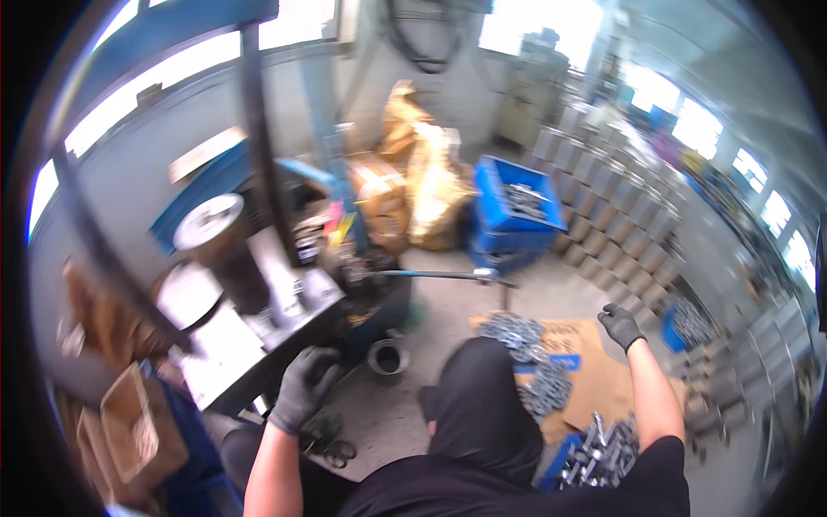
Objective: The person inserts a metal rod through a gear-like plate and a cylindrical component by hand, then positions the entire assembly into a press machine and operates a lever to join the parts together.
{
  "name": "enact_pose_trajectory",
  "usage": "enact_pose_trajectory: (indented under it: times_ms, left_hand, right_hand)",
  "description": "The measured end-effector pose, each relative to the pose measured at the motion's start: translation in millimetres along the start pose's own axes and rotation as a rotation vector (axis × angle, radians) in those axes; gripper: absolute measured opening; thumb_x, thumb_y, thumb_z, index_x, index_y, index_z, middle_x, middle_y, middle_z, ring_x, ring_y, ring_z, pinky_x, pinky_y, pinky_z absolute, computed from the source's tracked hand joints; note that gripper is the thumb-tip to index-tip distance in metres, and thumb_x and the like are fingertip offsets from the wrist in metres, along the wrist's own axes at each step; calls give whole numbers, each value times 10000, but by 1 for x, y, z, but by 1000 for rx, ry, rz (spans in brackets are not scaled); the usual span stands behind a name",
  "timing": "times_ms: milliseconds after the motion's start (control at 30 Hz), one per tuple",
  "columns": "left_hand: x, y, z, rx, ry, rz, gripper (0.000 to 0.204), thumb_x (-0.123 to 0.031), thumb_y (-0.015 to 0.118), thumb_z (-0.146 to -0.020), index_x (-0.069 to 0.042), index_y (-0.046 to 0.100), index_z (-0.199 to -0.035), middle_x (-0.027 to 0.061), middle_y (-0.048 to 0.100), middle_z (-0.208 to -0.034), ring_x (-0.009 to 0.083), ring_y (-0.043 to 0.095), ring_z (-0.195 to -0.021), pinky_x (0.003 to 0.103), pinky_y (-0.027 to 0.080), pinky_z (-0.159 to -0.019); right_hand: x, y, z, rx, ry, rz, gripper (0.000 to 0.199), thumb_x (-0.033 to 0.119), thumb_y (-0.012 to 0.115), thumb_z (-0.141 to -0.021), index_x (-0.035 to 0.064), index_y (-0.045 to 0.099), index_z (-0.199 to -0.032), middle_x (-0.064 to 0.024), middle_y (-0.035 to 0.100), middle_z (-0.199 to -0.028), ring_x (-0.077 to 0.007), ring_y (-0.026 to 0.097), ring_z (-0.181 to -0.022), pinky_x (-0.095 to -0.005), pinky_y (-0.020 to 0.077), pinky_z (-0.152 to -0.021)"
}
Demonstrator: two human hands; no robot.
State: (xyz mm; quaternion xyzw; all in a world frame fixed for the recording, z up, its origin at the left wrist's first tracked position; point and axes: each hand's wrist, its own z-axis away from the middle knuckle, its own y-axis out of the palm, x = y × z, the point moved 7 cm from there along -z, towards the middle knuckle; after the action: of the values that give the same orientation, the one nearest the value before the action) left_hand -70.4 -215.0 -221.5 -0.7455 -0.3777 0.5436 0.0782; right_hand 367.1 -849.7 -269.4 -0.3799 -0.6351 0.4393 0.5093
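My left hand [307, 389], in a dark grey glove, hovers beside the front edge of the metal press table [301, 310]. Its fingers are loosely bent, with a gap at the thumb and nothing visible between them. My right hand [621, 327], gloved alike, is stretched out above the far right of a flat cardboard sheet [603, 379]. Its fingers are half bent and apart, with no held thing showing. Grey metal rings [547, 388] lie heaped on the cardboard. Closer to me, shiny metal parts [603, 452] fill a blue bin. Motion blurs the picture.
A steel cylinder [215, 228] stands on the press table among dark upright posts [267, 146]. Blue crates [517, 215] hold metal parts. Stacked metal cylinders [612, 202] form a wall at right. A blue bar [439, 274] juts over the floor near a round pot [387, 357].
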Motion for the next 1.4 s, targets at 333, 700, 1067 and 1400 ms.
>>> enact_pose_trajectory:
  times_ms: [333,700,1067,1400]
  left_hand:
    - [44,-180,271,-959,-382,180,200,-163,702,-1060,-10,714,-1189,57,745,-1047,146,691,-995,290,543,-918]
    - [129,75,697,-1090,-1660,-35,371,-310,681,-954,9,746,-1131,173,769,-983,275,734,-923,401,566,-860]
    - [110,172,701,-317,-1776,9,450,-389,635,-975,-35,727,-1237,258,721,-1271,426,670,-1228,500,522,-1049]
    - [114,177,747,-605,-1882,-24,401,-359,677,-966,-29,735,-1186,253,751,-1203,427,691,-1189,494,535,-1025]
  right_hand:
    - [487,148,59,607,-1121,93,466,294,725,-948,-17,703,-1294,-239,773,-1130,-375,757,-1030,-434,592,-927]
    - [507,265,134,1353,-852,53,497,201,739,-951,-45,677,-1379,-153,781,-1076,-193,740,-951,-360,595,-881]
    - [532,298,118,1277,-977,136,104,42,779,-808,-3,693,-844,-78,681,-742,-179,650,-667,-357,530,-630]
    - [556,299,67,1041,-875,-1,187,20,800,-820,21,657,-941,-22,607,-736,-125,577,-608,-323,476,-545]
